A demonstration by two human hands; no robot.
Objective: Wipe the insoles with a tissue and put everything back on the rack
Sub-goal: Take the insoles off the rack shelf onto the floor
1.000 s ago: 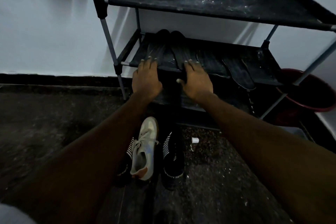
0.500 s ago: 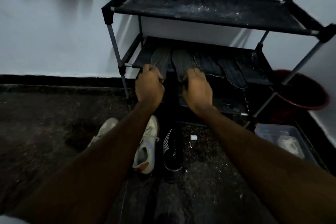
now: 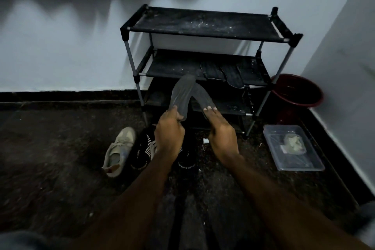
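In front of the rack (image 3: 203, 26), over the floor (image 3: 60, 148), the grip of your left hand (image 3: 169, 130) is curling round the first insole (image 3: 181, 93), and your right hand (image 3: 222, 134) is pinching the second insole (image 3: 203, 96). A spare pair (image 3: 211, 70) is lying toward the middle shelf's (image 3: 172, 65) right end.

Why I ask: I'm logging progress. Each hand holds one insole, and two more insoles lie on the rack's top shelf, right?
Not quite. In the head view the left hand holds one insole and the right hand a second insole, but the two other insoles lie on the rack's middle shelf, not its top shelf.
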